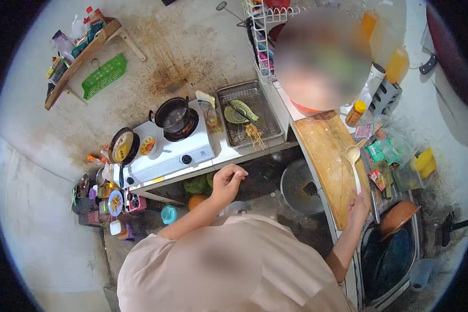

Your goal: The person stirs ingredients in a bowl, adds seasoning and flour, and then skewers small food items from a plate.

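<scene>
My right hand (356,208) is at the handle end of a pale spoon (352,155), its fingers closed around the handle. The spoon's bowl points away from me, over the wooden cutting board (322,156). My left hand (229,182) is raised in front of the counter edge with its fingers curled together; whether anything small is between them cannot be made out. It is nearest to the white gas stove (166,156), which bears a dark pot (173,115) and a frying pan (124,146) with yellowish food.
A metal tray (225,93) holds a green slotted utensil and skewers. Packets, a yellow-capped bottle (355,113) and a knife (375,205) lie right of the board. Beside them is a sink (414,244) with a brown bowl (399,218). A large round lid (299,182) sits below.
</scene>
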A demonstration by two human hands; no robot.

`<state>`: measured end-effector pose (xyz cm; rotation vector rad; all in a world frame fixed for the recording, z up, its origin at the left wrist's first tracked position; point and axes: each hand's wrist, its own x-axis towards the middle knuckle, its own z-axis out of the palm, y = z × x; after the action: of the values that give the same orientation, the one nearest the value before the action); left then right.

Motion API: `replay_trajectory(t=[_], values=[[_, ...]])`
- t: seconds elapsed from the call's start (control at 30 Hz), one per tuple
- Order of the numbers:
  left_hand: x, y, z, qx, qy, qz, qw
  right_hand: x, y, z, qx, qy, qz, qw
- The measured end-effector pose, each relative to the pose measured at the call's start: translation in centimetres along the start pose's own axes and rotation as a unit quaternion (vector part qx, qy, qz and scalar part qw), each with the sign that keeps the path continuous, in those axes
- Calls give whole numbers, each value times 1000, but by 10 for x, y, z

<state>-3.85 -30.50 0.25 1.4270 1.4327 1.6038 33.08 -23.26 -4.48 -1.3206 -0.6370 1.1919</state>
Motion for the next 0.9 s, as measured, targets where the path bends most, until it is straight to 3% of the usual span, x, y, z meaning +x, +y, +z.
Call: replay_trajectory(t=[0.23,0.43,0.5,0.57,0.7,0.73,0.77,0.83,0.9], values=[[29,-7,2,20,-47,-24,998,13,12,-6,-5,25,-9,1000],[77,-44,12,-30,-92,-64,993,11,4,-7,-186,94,-53,977],[105,-59,24,-68,-103,-76,989,28,28,-27,-275,131,-186,934],[136,-68,35,-109,-119,-91,983,33,34,-36,-312,153,-214,913],[201,-66,58,-116,-165,-43,978,23,21,-28,-246,203,-96,943],[217,-80,65,-102,-167,31,980,15,3,-5,-198,212,-47,956],[228,-83,71,-118,-157,18,980,9,-10,18,-146,219,0,965],[250,-99,83,-164,-138,0,977,7,-17,44,-111,246,19,963],[271,-115,94,-154,-116,40,980,15,-15,57,-82,266,42,960]])
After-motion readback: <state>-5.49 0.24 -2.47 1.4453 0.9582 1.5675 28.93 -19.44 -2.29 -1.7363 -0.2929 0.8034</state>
